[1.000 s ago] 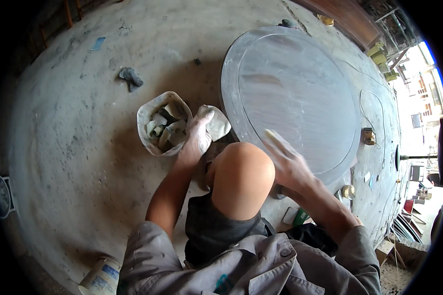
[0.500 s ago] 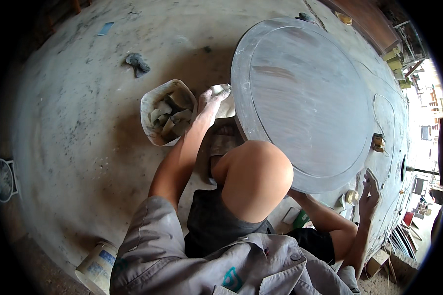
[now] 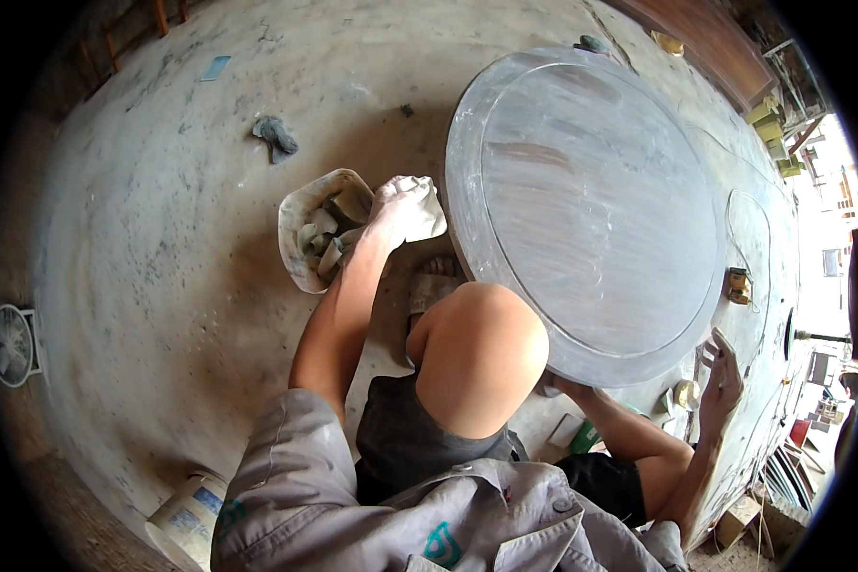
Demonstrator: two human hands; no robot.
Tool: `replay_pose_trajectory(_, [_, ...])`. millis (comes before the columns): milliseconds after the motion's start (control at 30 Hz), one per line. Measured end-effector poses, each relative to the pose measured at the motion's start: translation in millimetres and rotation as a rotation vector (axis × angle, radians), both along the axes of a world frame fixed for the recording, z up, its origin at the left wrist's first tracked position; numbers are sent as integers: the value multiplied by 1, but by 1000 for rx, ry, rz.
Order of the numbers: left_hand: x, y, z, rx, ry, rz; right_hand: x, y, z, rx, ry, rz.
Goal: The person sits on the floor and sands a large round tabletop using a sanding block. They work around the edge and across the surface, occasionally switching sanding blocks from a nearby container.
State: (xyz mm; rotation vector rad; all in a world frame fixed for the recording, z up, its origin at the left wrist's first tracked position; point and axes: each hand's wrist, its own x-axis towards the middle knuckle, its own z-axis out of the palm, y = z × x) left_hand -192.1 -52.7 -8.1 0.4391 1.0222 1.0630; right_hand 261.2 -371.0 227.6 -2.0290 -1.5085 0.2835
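My left hand [image 3: 393,205] pinches a pale, bent sheet of sandpaper [image 3: 431,217] between a white bin and a large round tabletop. The bin [image 3: 290,238] has curled scraps of similar sheet inside, and my wrist passes over its right rim. The grey tabletop [image 3: 591,210] is a dusty, streaked disc with a groove near its edge, to the right of the sheet. Beyond the tabletop's lower right edge my right hand [image 3: 723,381] is raised, fingers stretched out, holding nothing and apart from the tabletop.
A dark crumpled cloth [image 3: 276,139] and a blue flat piece [image 3: 215,68] lie on the concrete floor. At the left stands a white fan [image 3: 11,345], with a bucket [image 3: 189,515] at lower left. A small yellowish power tool [image 3: 738,285] with a cord lies right of the tabletop.
My left hand has drawn back slightly from the tabletop's edge with the sheet, its wrist turned nearer the bin. The right hand stays raised and open, almost unmoved.
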Motion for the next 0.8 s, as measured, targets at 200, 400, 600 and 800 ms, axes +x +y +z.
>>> replay_pose_trajectory(200, [3,0,10,-110,76,-150,-8,4,8,-26,-35,6])
replay_pose_trajectory(400, [12,5,-2,149,433,-87,-8,2,7,-47,-33,-9])
replay_pose_trajectory(600, [18,5,-13,156,367,-62,-3,-6,2,-118,-43,-57])
replay_pose_trajectory(800, [22,110,-17,215,490,-143,6,-20,-9,-172,-39,-88])
